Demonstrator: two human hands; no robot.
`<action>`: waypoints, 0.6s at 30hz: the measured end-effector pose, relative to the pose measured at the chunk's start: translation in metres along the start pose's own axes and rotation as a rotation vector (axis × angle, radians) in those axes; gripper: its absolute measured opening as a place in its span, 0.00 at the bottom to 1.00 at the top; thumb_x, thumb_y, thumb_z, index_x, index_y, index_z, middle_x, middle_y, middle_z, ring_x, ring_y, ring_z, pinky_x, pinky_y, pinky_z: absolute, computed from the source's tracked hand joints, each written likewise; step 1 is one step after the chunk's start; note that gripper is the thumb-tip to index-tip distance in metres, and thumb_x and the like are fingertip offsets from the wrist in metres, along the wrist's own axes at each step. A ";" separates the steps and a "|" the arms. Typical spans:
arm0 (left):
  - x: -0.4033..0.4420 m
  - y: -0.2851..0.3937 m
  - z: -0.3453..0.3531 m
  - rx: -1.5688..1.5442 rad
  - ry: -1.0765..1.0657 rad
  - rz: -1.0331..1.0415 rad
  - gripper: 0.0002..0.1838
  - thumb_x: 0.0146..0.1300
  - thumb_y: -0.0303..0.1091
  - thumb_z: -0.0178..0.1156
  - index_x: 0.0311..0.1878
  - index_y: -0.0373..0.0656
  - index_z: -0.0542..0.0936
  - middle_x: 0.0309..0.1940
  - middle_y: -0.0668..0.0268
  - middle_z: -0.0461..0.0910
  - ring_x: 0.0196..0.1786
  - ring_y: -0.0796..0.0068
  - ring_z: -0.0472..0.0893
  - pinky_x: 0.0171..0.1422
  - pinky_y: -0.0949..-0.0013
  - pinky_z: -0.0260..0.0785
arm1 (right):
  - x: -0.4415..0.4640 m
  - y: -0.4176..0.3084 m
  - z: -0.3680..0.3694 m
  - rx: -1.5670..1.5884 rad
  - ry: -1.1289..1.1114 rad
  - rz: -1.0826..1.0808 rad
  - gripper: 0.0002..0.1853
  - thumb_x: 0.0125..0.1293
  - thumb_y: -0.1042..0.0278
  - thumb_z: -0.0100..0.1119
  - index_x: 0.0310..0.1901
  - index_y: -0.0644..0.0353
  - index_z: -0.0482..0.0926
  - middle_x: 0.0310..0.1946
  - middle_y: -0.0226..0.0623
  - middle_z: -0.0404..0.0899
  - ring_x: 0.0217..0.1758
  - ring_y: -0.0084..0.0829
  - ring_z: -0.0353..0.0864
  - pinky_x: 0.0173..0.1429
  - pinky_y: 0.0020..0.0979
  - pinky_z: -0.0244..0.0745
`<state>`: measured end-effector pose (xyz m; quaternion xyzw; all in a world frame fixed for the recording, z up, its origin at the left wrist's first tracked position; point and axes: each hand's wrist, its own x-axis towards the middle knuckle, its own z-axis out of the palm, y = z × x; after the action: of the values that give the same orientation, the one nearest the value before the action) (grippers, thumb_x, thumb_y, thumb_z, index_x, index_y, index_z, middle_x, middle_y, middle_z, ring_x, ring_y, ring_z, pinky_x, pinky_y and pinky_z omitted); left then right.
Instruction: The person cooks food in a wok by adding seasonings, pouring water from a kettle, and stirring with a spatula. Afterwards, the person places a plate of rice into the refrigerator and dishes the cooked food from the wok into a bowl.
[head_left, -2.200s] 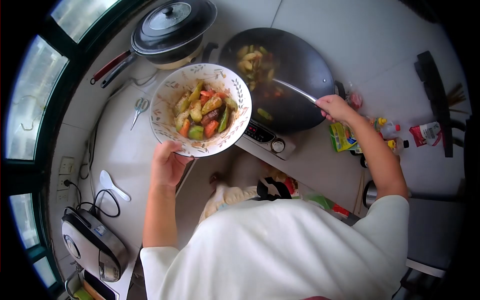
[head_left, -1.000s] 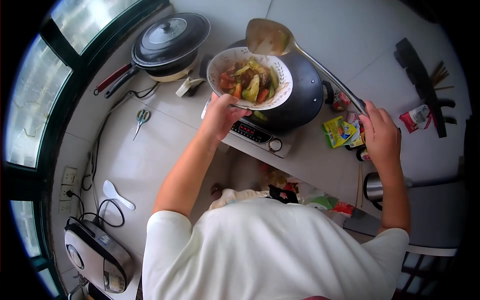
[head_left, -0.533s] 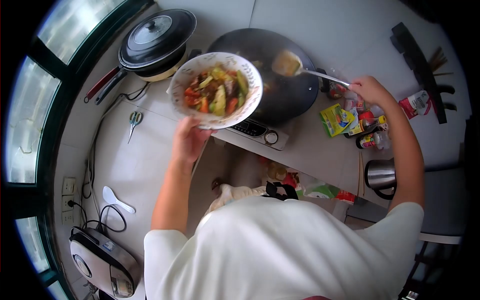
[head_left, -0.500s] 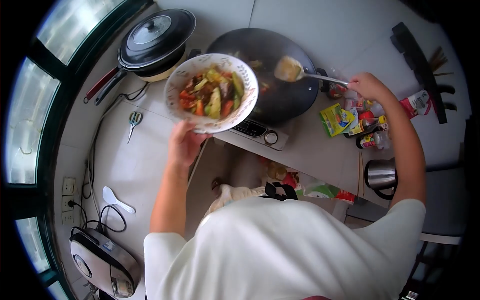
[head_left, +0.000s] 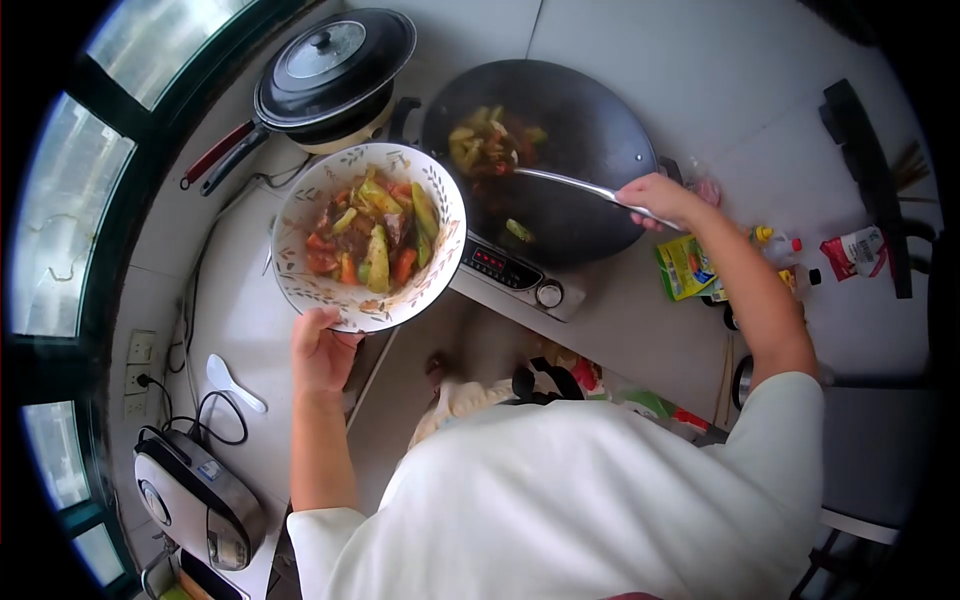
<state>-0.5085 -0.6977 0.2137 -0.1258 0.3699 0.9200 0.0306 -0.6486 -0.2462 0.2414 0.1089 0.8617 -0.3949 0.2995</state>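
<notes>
My left hand is closed on the near rim of a white bowl with a leaf pattern. Chunks of green and red vegetables in brown sauce fill its middle. The bowl is held up left of a dark wok, tilted toward me. My right hand grips the long metal handle of a wok spatula. Its head is down among cooked vegetables on the wok's left side, and food hides most of it. One green piece lies apart, low in the wok.
The wok sits on an induction cooker with lit red digits. A lidded pan stands back left. Seasoning packets and bottles are at right. A rice cooker, a white rice paddle and cords lie left.
The spatula has swung left and down from above the wok into the vegetables. The bowl has moved left and toward me, away from the wok, uncovering its left side.
</notes>
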 end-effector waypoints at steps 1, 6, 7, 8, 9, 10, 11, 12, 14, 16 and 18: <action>0.002 -0.001 -0.004 0.006 -0.031 -0.004 0.13 0.55 0.26 0.48 0.43 0.29 0.71 0.35 0.57 0.79 0.30 0.67 0.81 0.36 0.69 0.77 | 0.002 0.000 0.006 0.029 0.016 -0.007 0.13 0.63 0.56 0.54 0.36 0.58 0.79 0.17 0.27 0.71 0.13 0.16 0.66 0.15 0.20 0.60; 0.008 -0.003 -0.008 0.042 -0.129 -0.026 0.19 0.56 0.27 0.48 0.51 0.29 0.67 0.39 0.54 0.79 0.35 0.65 0.82 0.39 0.67 0.79 | -0.003 0.008 0.012 0.018 0.071 -0.046 0.14 0.63 0.57 0.54 0.41 0.58 0.79 0.16 0.26 0.71 0.13 0.15 0.65 0.15 0.19 0.59; 0.009 -0.002 -0.005 0.067 -0.149 -0.032 0.19 0.56 0.28 0.48 0.51 0.29 0.67 0.39 0.54 0.79 0.35 0.65 0.82 0.39 0.67 0.78 | -0.007 0.009 0.012 0.026 0.072 -0.037 0.14 0.63 0.57 0.54 0.41 0.58 0.79 0.16 0.26 0.71 0.13 0.15 0.65 0.15 0.19 0.58; 0.010 0.000 -0.002 0.091 -0.168 -0.037 0.19 0.56 0.28 0.48 0.50 0.29 0.68 0.38 0.54 0.79 0.34 0.64 0.82 0.39 0.67 0.78 | -0.012 0.010 0.011 0.048 0.078 -0.041 0.13 0.63 0.58 0.54 0.40 0.58 0.80 0.16 0.26 0.71 0.13 0.14 0.65 0.15 0.18 0.58; 0.010 0.002 0.001 0.114 -0.187 -0.043 0.19 0.56 0.28 0.48 0.50 0.28 0.68 0.37 0.54 0.79 0.34 0.64 0.82 0.38 0.66 0.78 | -0.017 0.012 0.011 0.055 0.081 -0.041 0.13 0.63 0.59 0.54 0.40 0.58 0.80 0.16 0.26 0.70 0.13 0.14 0.65 0.15 0.18 0.58; 0.009 0.003 0.007 0.125 -0.160 -0.048 0.18 0.56 0.28 0.48 0.50 0.28 0.68 0.37 0.54 0.79 0.34 0.64 0.82 0.38 0.67 0.78 | -0.020 0.014 0.010 0.062 0.084 -0.040 0.12 0.63 0.59 0.54 0.39 0.59 0.80 0.16 0.27 0.70 0.13 0.15 0.65 0.15 0.18 0.58; 0.009 0.003 0.015 0.137 -0.135 -0.053 0.18 0.56 0.28 0.48 0.49 0.28 0.69 0.37 0.54 0.80 0.33 0.64 0.81 0.38 0.67 0.78 | -0.025 0.015 0.010 0.070 0.087 -0.042 0.12 0.63 0.59 0.54 0.39 0.59 0.80 0.16 0.27 0.70 0.13 0.15 0.65 0.15 0.18 0.58; 0.010 0.004 0.020 0.150 -0.111 -0.057 0.18 0.56 0.29 0.48 0.49 0.28 0.69 0.36 0.54 0.80 0.33 0.65 0.81 0.38 0.67 0.78 | -0.031 0.014 0.010 0.052 0.117 -0.074 0.12 0.64 0.60 0.54 0.37 0.60 0.79 0.16 0.26 0.70 0.12 0.14 0.64 0.15 0.18 0.58; 0.016 0.007 0.016 0.153 -0.161 -0.104 0.21 0.55 0.27 0.48 0.53 0.30 0.65 0.41 0.53 0.78 0.39 0.63 0.81 0.41 0.64 0.78 | -0.046 0.007 0.011 0.047 0.149 -0.099 0.12 0.64 0.60 0.54 0.37 0.60 0.79 0.16 0.26 0.70 0.12 0.14 0.64 0.15 0.18 0.58; 0.024 0.007 0.022 0.160 -0.201 -0.166 0.25 0.54 0.26 0.48 0.58 0.35 0.61 0.45 0.54 0.76 0.38 0.64 0.81 0.41 0.63 0.78 | -0.058 0.005 0.003 0.029 0.172 -0.107 0.11 0.63 0.60 0.54 0.36 0.59 0.80 0.16 0.25 0.70 0.13 0.14 0.64 0.15 0.18 0.59; 0.034 0.004 0.025 0.186 -0.254 -0.213 0.25 0.54 0.26 0.48 0.57 0.37 0.61 0.45 0.55 0.76 0.36 0.66 0.81 0.40 0.64 0.78 | -0.075 -0.004 -0.006 -0.022 0.231 -0.112 0.11 0.63 0.60 0.54 0.36 0.58 0.80 0.16 0.25 0.70 0.13 0.14 0.64 0.16 0.18 0.59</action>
<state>-0.5474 -0.6844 0.2249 -0.0438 0.4311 0.8820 0.1854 -0.5933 -0.2408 0.2920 0.1022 0.8994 -0.3863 0.1772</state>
